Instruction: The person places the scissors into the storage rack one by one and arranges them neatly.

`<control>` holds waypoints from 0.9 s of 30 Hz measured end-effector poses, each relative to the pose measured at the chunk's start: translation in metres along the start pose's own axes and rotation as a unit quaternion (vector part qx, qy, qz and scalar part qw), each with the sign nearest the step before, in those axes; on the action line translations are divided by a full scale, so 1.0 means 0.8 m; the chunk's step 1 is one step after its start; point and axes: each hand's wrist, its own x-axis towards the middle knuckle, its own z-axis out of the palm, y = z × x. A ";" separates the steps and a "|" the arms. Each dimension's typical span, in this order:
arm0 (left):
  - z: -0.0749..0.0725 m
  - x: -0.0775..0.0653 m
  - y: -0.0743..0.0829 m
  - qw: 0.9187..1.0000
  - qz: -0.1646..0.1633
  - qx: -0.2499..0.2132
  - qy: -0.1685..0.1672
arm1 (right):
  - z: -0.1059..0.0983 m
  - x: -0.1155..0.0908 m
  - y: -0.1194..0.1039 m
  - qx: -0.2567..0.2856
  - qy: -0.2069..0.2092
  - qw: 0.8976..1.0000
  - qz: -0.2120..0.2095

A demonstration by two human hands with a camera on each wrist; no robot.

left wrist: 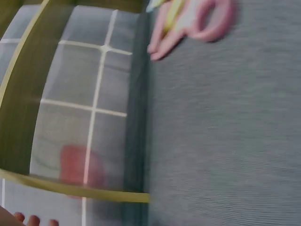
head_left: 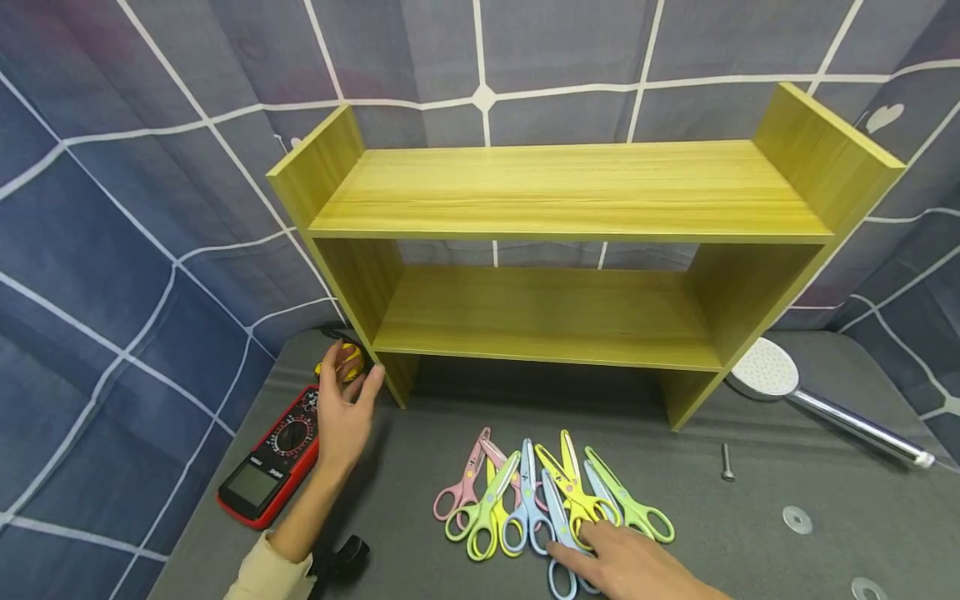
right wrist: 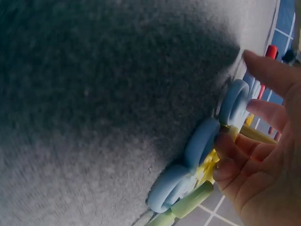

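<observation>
My left hand (head_left: 345,421) is at the left end of the wooden shelf, its fingers spread just in front of a yellow-and-black object (head_left: 349,363) that they partly hide; whether they touch it I cannot tell. Beside that hand lies a red multimeter (head_left: 276,450). My right hand (head_left: 626,560) is over the handles of a pile of zigzag-edged craft scissors (head_left: 528,508) in pink, green, yellow and blue. In the right wrist view, its loosely bent fingers (right wrist: 263,113) are at the blue scissors' handles (right wrist: 203,141), with the thumb apart.
The two-tier wooden shelf (head_left: 547,317) stands at the back against a patterned curtain. On the right lie a shower head (head_left: 765,368), a bolt (head_left: 727,462) and two washers (head_left: 797,520). A black object (head_left: 350,557) lies near the left forearm.
</observation>
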 end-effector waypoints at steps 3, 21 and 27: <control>0.000 0.019 0.001 0.997 -0.068 -0.036 -0.013 | 0.006 -0.001 -0.003 -0.016 -0.026 1.000 0.000; 0.011 0.046 0.012 0.992 -0.128 -0.012 -0.020 | -0.011 -0.006 -0.017 0.070 -0.025 0.992 0.103; 0.008 0.047 0.009 0.990 -0.137 -0.012 -0.012 | -0.021 -0.021 -0.019 0.067 -0.001 0.988 0.137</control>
